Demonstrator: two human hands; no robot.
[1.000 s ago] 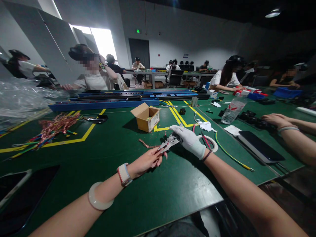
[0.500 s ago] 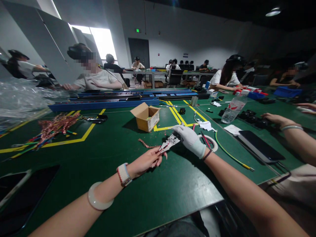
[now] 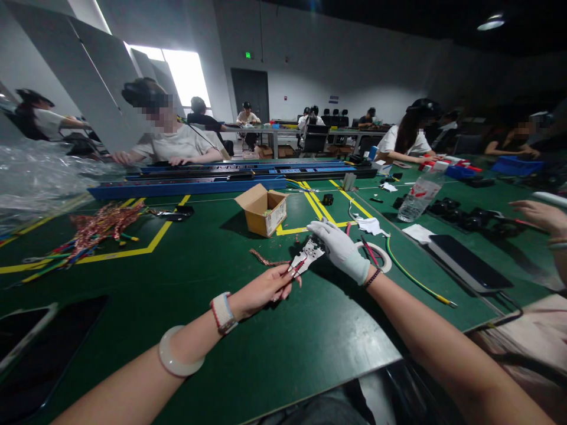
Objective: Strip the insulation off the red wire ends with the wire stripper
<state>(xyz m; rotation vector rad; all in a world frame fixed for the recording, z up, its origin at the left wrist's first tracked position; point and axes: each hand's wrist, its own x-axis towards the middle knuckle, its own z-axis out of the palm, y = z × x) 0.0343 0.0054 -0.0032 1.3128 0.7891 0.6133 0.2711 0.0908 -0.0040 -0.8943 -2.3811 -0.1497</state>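
Wire-stripping pliers (image 3: pixel 309 252): one, metal, at five o'clock from mid-view, four o'clock of the cardboard box (image 3: pixel 264 222). Right hand (image 3: pixel 342 251): gloved, closed around the handle end. Left hand (image 3: pixel 266 287): bare, fingers curled at the nose; how tightly, and on what, cannot tell. Copper braid (image 3: pixel 266 260): nine o'clock. Handling, advised: steady nose, even squeeze, fingertips outside the jaws.

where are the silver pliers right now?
Head view, just right of centre, below and to the right of the open cardboard box: held in the gloved right hand, tips at the bare left hand.
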